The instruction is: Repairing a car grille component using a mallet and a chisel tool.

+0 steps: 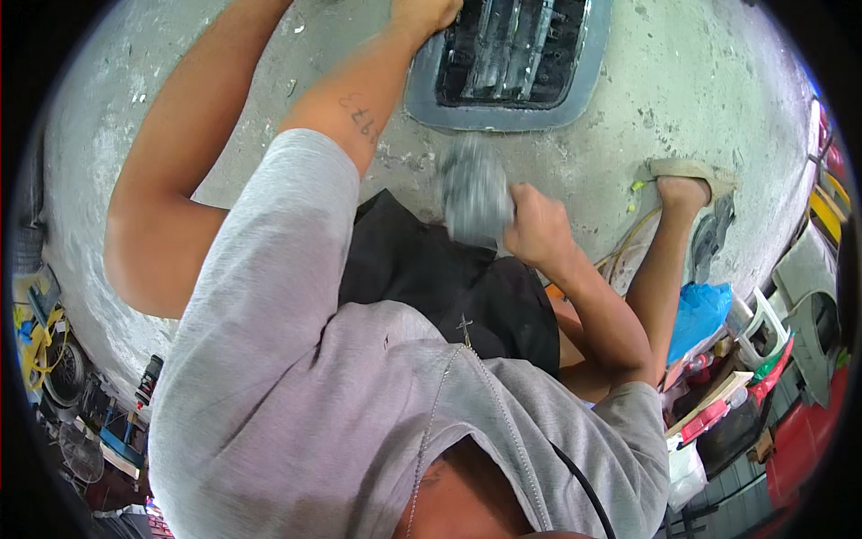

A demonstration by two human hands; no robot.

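A grey-blue framed panel (503, 112) with a dark slatted opening lies on the concrete floor at the top of the view. My left hand (422, 13) rests on its upper left edge, the tattooed forearm stretched out to it. My right hand (539, 229) is closed around a grey, motion-blurred object (476, 198), held just below the panel's lower edge. I cannot tell what kind of object it is. I am crouched in a grey shirt and black shorts, my right foot in a sandal (687, 180) to the right of the panel.
The concrete floor (682, 81) is stained and patchy. A yellow cable (628, 235) runs by my right foot. A blue plastic bag (702, 310), a white plastic stool (763, 325) and red parts (804, 440) crowd the right. Tools and a fan (81, 454) lie at the lower left.
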